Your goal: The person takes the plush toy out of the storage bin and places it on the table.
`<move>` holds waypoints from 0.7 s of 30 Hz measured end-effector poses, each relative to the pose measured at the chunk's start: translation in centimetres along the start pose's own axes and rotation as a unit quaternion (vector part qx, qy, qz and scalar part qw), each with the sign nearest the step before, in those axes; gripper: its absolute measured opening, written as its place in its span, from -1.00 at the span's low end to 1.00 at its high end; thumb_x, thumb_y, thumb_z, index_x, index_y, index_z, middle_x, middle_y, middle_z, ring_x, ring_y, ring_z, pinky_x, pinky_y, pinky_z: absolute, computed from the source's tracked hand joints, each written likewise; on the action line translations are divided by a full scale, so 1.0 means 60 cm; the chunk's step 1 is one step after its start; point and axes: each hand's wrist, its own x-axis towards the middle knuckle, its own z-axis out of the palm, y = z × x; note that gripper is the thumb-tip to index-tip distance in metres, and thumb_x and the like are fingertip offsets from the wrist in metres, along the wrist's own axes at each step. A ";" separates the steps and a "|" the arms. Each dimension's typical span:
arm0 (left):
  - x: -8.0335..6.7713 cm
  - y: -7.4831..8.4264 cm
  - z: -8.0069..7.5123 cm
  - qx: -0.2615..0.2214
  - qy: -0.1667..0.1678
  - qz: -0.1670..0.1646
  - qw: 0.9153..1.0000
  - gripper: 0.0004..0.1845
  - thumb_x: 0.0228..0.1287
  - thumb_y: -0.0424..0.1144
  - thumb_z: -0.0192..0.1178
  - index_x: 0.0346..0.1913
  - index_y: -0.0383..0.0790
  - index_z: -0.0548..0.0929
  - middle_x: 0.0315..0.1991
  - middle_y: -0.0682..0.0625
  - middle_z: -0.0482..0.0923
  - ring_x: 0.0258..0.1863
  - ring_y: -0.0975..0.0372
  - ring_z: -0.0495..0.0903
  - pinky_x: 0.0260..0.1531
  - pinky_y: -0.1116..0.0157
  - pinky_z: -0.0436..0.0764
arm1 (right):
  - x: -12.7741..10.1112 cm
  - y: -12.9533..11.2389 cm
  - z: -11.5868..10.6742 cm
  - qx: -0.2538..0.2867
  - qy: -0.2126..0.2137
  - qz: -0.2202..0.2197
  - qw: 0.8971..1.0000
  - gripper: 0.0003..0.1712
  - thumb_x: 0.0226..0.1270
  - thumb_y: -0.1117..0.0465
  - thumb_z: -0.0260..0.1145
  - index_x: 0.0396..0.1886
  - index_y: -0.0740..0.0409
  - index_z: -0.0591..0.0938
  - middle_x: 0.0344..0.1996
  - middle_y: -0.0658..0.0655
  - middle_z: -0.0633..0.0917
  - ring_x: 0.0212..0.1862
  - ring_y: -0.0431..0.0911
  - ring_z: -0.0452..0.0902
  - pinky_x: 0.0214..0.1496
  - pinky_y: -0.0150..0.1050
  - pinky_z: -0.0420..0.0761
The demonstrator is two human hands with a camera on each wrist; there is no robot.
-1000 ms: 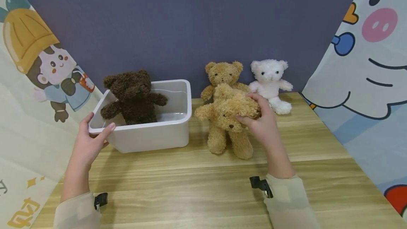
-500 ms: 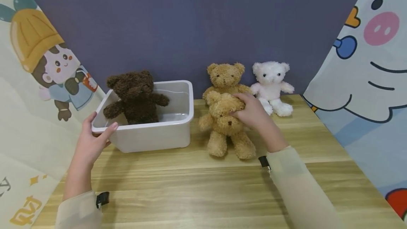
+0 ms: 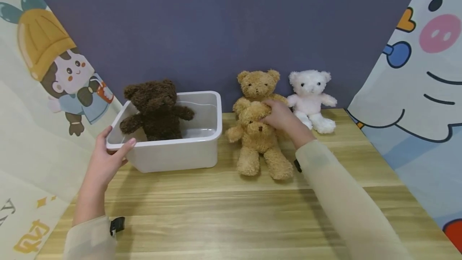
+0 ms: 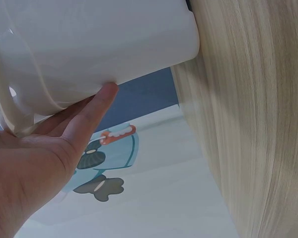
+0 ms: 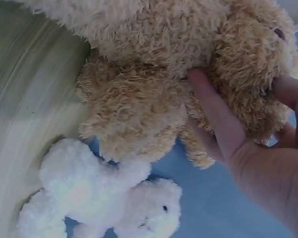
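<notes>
My left hand [image 3: 104,163] grips the left front corner of a white plastic bin [image 3: 177,155], thumb over the rim and fingers along the outer wall, as the left wrist view also shows. Inside the bin a dark brown teddy bear [image 3: 157,111] sits upright, head above the rim. With my right hand [image 3: 280,117] I hold a light tan teddy bear [image 3: 260,141] by the side of its head; its legs touch the table. In the right wrist view my fingers [image 5: 218,114] press into the fur behind its head [image 5: 253,64].
Right behind the held bear sits another tan teddy bear [image 3: 257,84], partly hidden. A white teddy bear [image 3: 310,99] sits to its right, against the dark back panel [image 3: 223,31]. Printed cartoon panels flank the wooden table [image 3: 216,216] on both sides.
The front tan bear has gone from leaning forward, face down, to sitting more upright against the bear behind. My right hand has moved left and back with its head. My left hand stays on the bin.
</notes>
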 end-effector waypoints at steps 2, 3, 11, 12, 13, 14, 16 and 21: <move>0.000 0.000 0.001 -0.002 -0.002 0.001 1.000 0.14 0.54 0.19 0.19 0.75 -0.09 -0.39 0.62 -0.54 0.03 0.34 -0.17 0.41 -0.27 0.57 0.69 | 0.007 0.003 -0.003 0.004 -0.005 0.007 1.000 -0.10 0.53 0.16 0.40 0.73 0.00 0.21 0.70 0.31 0.17 -0.20 0.02 0.49 -0.10 -0.06 0.56; 0.001 0.000 0.002 -0.003 -0.002 0.001 1.000 0.14 0.54 0.20 0.19 0.75 -0.09 -0.39 0.62 -0.54 0.02 0.35 -0.18 0.41 -0.27 0.57 0.69 | 0.011 0.005 -0.004 0.008 -0.008 0.011 1.000 -0.10 0.53 0.15 0.40 0.73 0.00 0.20 0.71 0.32 0.16 -0.18 0.02 0.48 -0.10 -0.05 0.55; 0.001 0.000 0.001 -0.001 0.002 0.002 1.000 0.14 0.53 0.21 0.20 0.76 -0.08 -0.38 0.61 -0.52 0.06 0.31 -0.11 0.44 -0.26 0.56 0.69 | 0.031 0.020 -0.002 0.046 -0.015 0.033 0.998 -0.11 0.57 0.20 0.34 0.75 -0.07 0.16 0.68 0.35 0.22 -0.63 -0.19 0.29 -0.52 -0.25 0.43; 0.000 0.001 0.001 0.000 0.001 0.001 1.000 0.14 0.53 0.21 0.20 0.76 -0.07 -0.38 0.61 -0.52 0.07 0.30 -0.10 0.44 -0.26 0.56 0.69 | 0.033 0.021 -0.002 0.050 -0.016 0.034 0.998 -0.11 0.57 0.21 0.33 0.75 -0.07 0.15 0.68 0.36 0.21 -0.65 -0.20 0.29 -0.53 -0.26 0.43; 0.000 0.000 0.001 -0.001 0.000 0.000 1.000 0.14 0.53 0.21 0.20 0.76 -0.07 -0.38 0.61 -0.52 0.07 0.30 -0.09 0.44 -0.26 0.56 0.69 | 0.032 0.022 -0.002 0.057 -0.020 0.033 0.998 -0.11 0.58 0.21 0.32 0.76 -0.07 0.14 0.69 0.35 0.19 -0.64 -0.19 0.31 -0.53 -0.25 0.46; 0.000 0.000 0.001 -0.002 0.000 -0.001 1.000 0.14 0.53 0.21 0.20 0.76 -0.06 -0.38 0.61 -0.52 0.08 0.29 -0.07 0.45 -0.25 0.56 0.70 | 0.033 0.024 -0.003 0.062 -0.023 0.031 0.997 -0.10 0.58 0.20 0.32 0.76 -0.06 0.13 0.71 0.34 0.14 -0.63 -0.19 0.30 -0.52 -0.24 0.46; 0.002 -0.001 0.002 -0.004 -0.001 -0.002 1.000 0.15 0.52 0.22 0.20 0.76 -0.04 -0.38 0.61 -0.52 0.07 0.30 -0.08 0.45 -0.25 0.56 0.70 | 0.031 0.028 -0.009 0.064 -0.030 0.030 0.997 -0.07 0.60 0.11 0.33 0.77 -0.07 0.08 0.73 0.32 0.07 -0.51 -0.12 0.48 -0.38 -0.16 0.61; 0.004 -0.004 0.001 -0.009 0.001 -0.004 1.000 0.14 0.52 0.21 0.22 0.76 -0.03 -0.37 0.62 -0.50 0.07 0.27 0.01 0.47 -0.24 0.56 0.71 | 0.028 0.019 -0.040 0.131 -0.085 0.035 0.987 0.00 0.65 0.00 0.27 0.80 -0.04 -0.11 0.77 0.25 -0.17 0.51 0.28 0.38 0.18 0.17 0.78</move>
